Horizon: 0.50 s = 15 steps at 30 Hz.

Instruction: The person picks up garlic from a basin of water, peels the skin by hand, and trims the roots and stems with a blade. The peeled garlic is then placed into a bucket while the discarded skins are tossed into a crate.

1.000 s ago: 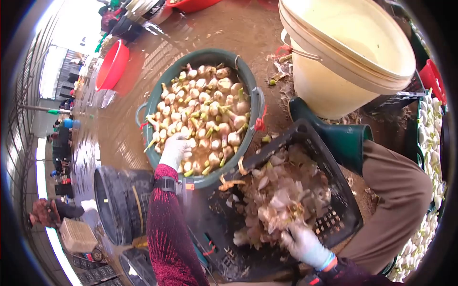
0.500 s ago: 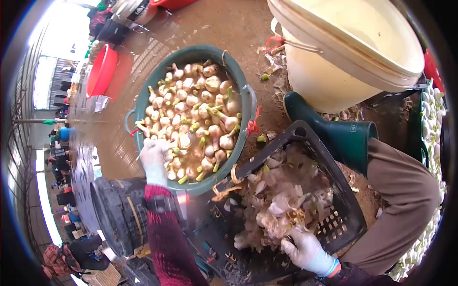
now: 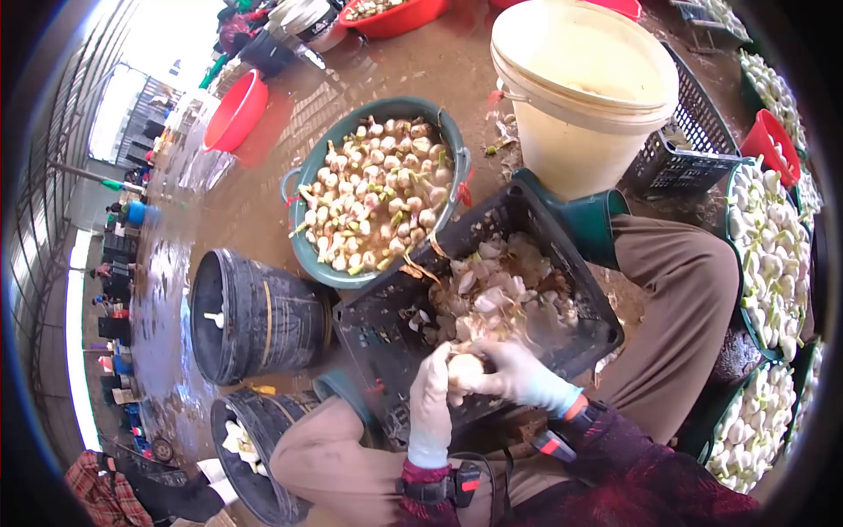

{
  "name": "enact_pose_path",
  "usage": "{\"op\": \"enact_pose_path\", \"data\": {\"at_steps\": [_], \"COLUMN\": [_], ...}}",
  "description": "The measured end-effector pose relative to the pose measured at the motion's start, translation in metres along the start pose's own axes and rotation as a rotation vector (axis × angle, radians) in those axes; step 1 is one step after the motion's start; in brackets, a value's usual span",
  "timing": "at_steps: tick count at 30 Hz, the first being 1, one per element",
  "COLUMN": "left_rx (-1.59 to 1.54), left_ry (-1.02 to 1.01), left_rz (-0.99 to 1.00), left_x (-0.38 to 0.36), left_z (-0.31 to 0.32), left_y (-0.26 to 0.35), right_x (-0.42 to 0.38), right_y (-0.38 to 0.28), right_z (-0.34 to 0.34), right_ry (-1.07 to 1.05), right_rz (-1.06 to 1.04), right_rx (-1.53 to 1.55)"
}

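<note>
My gloved left hand [image 3: 430, 406] and gloved right hand [image 3: 518, 376] meet at the near edge of a black crate [image 3: 606, 321]. Between them is a pale garlic bulb [image 3: 464, 372], with fingers of both hands closed around it. Loose garlic skins [image 3: 492, 290] lie heaped in the crate just beyond my hands. Farther off, a green tub [image 3: 307, 250] holds many garlic bulbs with short green stems in brownish water.
A large cream bucket [image 3: 571, 145] stands beyond my boot. Black buckets [image 3: 285, 321] [image 3: 263, 408] are at left, the nearer holding peeled garlic. Tubs of white garlic [image 3: 768, 255] line the right. A red basin [image 3: 235, 112] lies at upper left.
My left hand has come back from the green tub to the crate and now meets my right hand at a bulb. The view has shifted, showing more tubs and buckets.
</note>
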<state>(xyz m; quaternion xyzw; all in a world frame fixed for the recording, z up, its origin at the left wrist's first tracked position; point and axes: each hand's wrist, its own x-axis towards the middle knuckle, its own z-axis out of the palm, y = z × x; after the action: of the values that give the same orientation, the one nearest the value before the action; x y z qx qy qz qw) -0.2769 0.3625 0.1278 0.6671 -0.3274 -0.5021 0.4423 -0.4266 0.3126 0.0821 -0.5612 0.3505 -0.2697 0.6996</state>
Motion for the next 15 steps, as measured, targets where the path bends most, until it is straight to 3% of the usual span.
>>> {"op": "enact_pose_path", "data": {"at_steps": [1, 2, 4, 5, 9, 12, 15], "left_rx": [-0.021, -0.157, -0.641, -0.741, -0.775, -0.748, -0.769], "left_ry": [-0.025, 0.006, -0.170, 0.118, 0.097, 0.214, 0.167], "left_rz": [0.000, 0.001, -0.113, -0.174, -0.196, -0.253, -0.280], "left_x": [0.000, -0.001, 0.009, 0.001, 0.002, 0.007, 0.007], "left_z": [-0.003, -0.004, -0.017, -0.009, -0.014, -0.008, -0.012], "left_y": [-0.015, -0.024, -0.036, -0.035, -0.044, -0.052, -0.062], "right_x": [0.002, -0.006, -0.009, -0.015, -0.019, -0.014, -0.013], "right_y": [0.008, -0.012, 0.015, 0.011, 0.008, 0.021, 0.029], "right_z": [0.008, 0.007, 0.017, 0.017, 0.025, 0.034, 0.037], "right_ry": [-0.019, -0.030, 0.006, 0.049, -0.005, 0.079, 0.098], "right_rz": [-0.179, -0.154, -0.193, -0.246, -0.142, -0.127, -0.107], "right_rx": [-0.055, -0.061, -0.073, -0.257, -0.627, -0.652, -0.647]}}
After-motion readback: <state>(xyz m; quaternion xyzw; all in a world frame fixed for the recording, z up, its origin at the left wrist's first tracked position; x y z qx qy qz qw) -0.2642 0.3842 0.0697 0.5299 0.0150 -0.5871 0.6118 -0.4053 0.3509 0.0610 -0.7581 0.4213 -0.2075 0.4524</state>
